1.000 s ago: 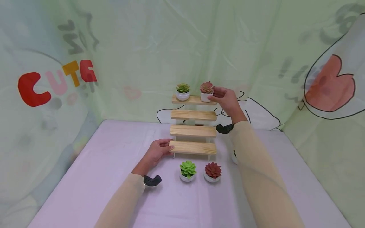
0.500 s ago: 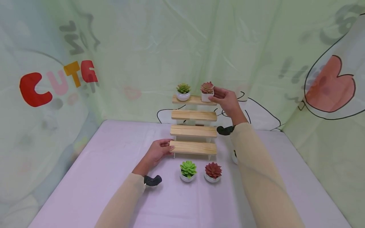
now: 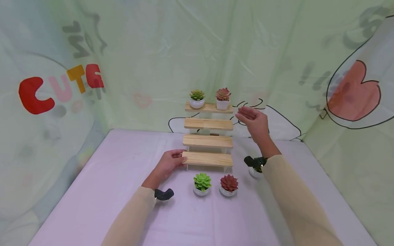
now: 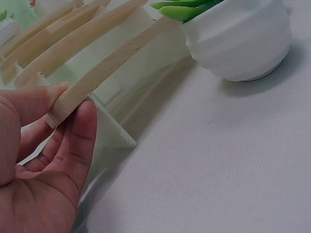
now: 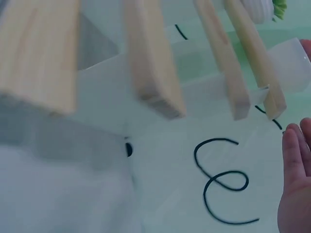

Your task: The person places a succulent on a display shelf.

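A stepped wooden display rack [image 3: 208,140] stands at the back of the table. My left hand [image 3: 170,164] pinches the left end of its lowest shelf [image 4: 97,73], thumb above and fingers beneath. Up on the top shelf, a potted green succulent [image 3: 197,99] stands left and a pinkish-red succulent in a square white pot [image 3: 223,99] stands right. My right hand [image 3: 253,121] is off to the right of the rack, fingers fairly straight and holding nothing. In the right wrist view, the right hand [image 5: 296,170] shows at the edge, apart from the shelf ends.
In front of the rack sit a bright green succulent [image 3: 201,184] and a dark red succulent [image 3: 228,185], both in round white pots. Another white pot [image 3: 254,172] is partly hidden behind the right wrist's black camera. Printed curtains enclose the table [image 3: 92,191].
My right hand has let go of the square-potted pinkish-red succulent and drawn back right and down. That plant stays on the top shelf. The left hand keeps its place.
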`<state>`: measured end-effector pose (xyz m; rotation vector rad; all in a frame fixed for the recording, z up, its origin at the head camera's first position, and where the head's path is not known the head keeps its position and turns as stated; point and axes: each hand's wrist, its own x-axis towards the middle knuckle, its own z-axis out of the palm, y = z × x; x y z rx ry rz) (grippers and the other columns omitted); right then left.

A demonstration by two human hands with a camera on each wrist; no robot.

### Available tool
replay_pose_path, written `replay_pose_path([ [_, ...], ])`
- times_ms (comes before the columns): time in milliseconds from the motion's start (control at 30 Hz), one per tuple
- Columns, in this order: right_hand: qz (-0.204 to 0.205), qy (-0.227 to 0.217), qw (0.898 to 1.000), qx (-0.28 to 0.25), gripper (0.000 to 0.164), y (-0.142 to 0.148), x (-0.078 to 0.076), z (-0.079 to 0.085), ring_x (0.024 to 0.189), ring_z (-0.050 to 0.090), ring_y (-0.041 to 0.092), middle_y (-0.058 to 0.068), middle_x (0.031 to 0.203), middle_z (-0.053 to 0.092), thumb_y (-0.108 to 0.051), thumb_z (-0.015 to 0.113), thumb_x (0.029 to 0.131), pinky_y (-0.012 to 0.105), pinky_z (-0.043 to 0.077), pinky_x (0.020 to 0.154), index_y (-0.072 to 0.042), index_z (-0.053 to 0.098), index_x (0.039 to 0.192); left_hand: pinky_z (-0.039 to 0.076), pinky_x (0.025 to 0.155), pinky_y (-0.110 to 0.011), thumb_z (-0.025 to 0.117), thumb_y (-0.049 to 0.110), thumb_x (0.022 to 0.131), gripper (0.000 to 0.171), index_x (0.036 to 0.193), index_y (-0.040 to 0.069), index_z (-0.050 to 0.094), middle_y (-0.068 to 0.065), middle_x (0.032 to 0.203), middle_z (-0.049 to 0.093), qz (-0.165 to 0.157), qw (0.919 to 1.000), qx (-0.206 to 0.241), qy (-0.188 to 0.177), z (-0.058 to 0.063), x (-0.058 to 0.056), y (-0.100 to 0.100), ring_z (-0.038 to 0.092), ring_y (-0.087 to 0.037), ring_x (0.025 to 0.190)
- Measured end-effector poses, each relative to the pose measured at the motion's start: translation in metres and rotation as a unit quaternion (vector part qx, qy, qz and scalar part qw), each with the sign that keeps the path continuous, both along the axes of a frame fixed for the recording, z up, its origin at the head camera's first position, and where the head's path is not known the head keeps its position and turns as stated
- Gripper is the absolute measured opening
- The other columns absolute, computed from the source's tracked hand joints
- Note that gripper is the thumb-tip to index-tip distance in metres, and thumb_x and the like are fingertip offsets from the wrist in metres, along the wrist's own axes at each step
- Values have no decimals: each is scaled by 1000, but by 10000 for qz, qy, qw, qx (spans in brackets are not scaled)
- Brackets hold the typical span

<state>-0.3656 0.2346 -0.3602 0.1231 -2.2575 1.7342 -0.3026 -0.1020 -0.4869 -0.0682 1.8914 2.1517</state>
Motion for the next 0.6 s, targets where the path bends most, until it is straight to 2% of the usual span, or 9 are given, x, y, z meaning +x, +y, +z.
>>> replay_pose_path([
  [167,-257,-242,9988,338,58,18,28,-22,115,66,3,10,140,65,-41,77,90,11,55,93,-14,63,139,65,81,-32,73,1,93,48,138,-1,59,-16,117,66,2,10000,-15,-15,0,-1,-1,69,-19,95],
  [300,-403,-274,9965,681,61,32,48,-42,122,64,12,9,141,64,-50,75,89,10,54,92,-16,63,139,65,82,-32,73,1,93,49,139,-1,59,-17,118,66,32,10000,-23,-28,1,-1,-2,69,-20,95],
  [400,-484,-270,9949,837,60,42,63,-56,128,62,21,10,141,64,-50,75,90,9,53,92,-15,64,137,65,82,-32,73,3,93,49,139,0,59,-16,119,66,57,9999,-83,-40,2,-1,-2,69,-20,95],
  [467,-556,-323,9942,867,60,48,73,-64,130,61,23,9,141,65,-48,76,89,8,52,94,-15,64,137,65,82,-31,74,3,93,49,139,0,59,-16,119,65,69,9999,-118,-59,3,-1,-1,69,-20,95],
  [533,-659,-476,9932,832,61,55,84,-71,131,60,20,7,142,64,-48,77,88,7,51,94,-15,64,137,65,81,-32,73,3,93,48,139,0,59,-15,118,65,65,9999,-128,-41,2,-1,-1,69,-19,94],
  [600,-715,-701,9933,579,62,61,95,-77,131,59,14,5,144,63,-46,78,89,6,50,94,-15,62,140,65,81,-32,73,2,93,48,139,-2,59,-15,116,65,35,9999,-94,-20,1,-1,0,69,-19,93],
])
